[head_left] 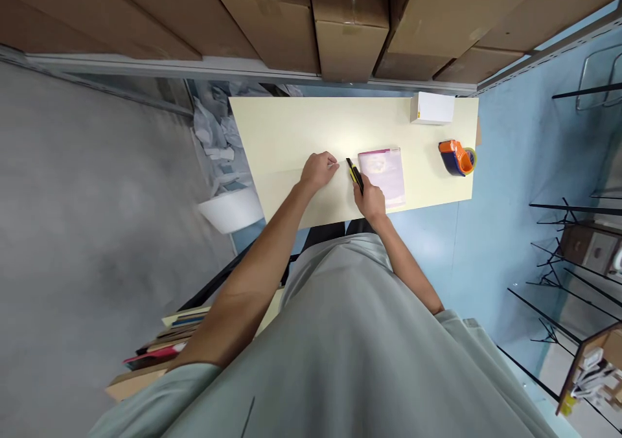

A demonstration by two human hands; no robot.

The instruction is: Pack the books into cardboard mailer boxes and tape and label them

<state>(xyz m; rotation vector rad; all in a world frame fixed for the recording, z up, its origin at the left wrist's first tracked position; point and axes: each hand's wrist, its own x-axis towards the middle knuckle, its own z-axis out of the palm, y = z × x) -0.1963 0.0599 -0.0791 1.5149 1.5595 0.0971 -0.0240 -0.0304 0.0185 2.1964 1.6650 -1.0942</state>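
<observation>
My right hand (370, 199) is wrapped round a black and yellow utility knife (355, 175), its tip pointing away from me and to the left. Just beside that hand, on the cream tabletop (301, 124), lies a flat pale pink packet (385, 175) with a darker pink strip along its far edge. To the left of the knife, my left hand (319, 170) has thumb and fingers pinched together over the table. Whatever those fingers hold, if anything, is too small to make out. A gap separates the two hands.
A white box (432, 108) stands at the table's far right, with an orange and blue tape dispenser (457, 158) nearer me. Cardboard boxes (352, 43) line a shelf beyond the table. Left of the table is a white bin (232, 209) beside crumpled plastic (218, 130).
</observation>
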